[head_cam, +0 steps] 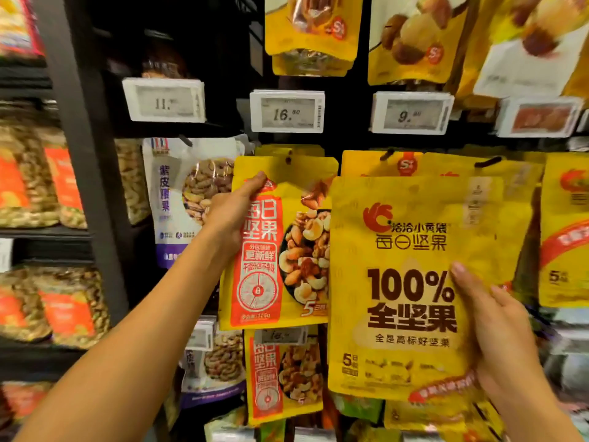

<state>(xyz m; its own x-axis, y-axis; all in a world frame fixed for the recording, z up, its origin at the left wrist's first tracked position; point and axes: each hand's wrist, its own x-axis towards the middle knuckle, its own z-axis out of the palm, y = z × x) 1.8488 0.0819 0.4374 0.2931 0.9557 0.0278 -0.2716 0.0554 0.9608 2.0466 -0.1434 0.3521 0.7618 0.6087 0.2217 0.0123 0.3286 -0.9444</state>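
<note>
Yellow 100% pouch [398, 282]: foremost, before hanging row, overlapping right edge of red-panel nut pouch [280, 250]. Right hand [497, 339] grips its lower right edge, thumb on front. Left hand [229, 215] pinches red-panel nut pouch at upper left corner. Price tag [287, 111] directly above.

Glossy yellow plastic nut pouch [401, 282]

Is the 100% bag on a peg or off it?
Likely off: the 100% bag has its top edge below the pegs, none through it, and the right hand grips its lower right side.
</note>
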